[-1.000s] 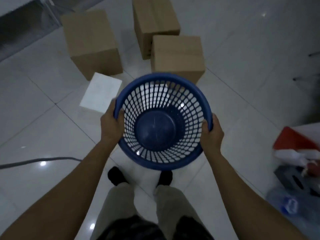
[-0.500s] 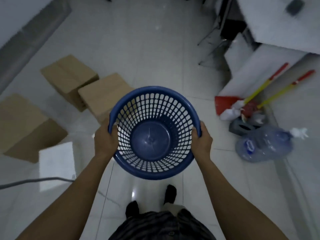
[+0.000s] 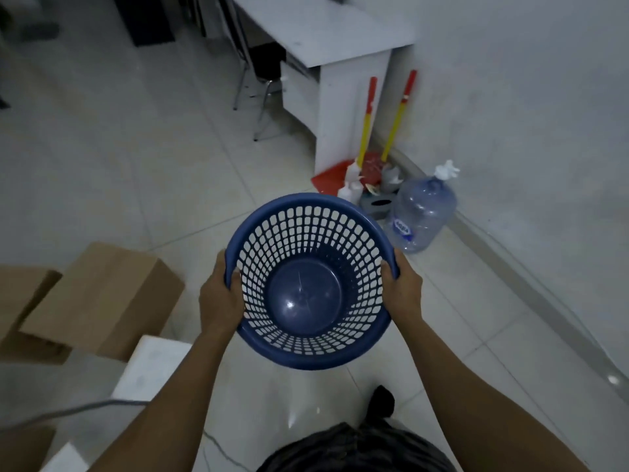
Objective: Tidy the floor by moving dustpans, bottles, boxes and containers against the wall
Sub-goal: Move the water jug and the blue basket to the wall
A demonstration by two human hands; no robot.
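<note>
Basket (image 3: 313, 284): blue, mesh-sided, mouth up, held off the floor in front of the person
Left hand (image 3: 219, 301): fingers curled over the left side of the rim, grasping it
Right hand (image 3: 403, 287): grasps the opposite side of the rim
Wall (image 3: 527, 114): ahead and to the right of the basket, nearer the right hand
Neighbours: water bottle (image 3: 422, 216) and dustpans (image 3: 328, 178) already stand at the wall beside the desk (image 3: 326, 35), just beyond the basket
Boxes (image 3: 102, 298): to the left, well apart from the wall
Likely move: carry it forward-right, set it upright by the bottle
</note>
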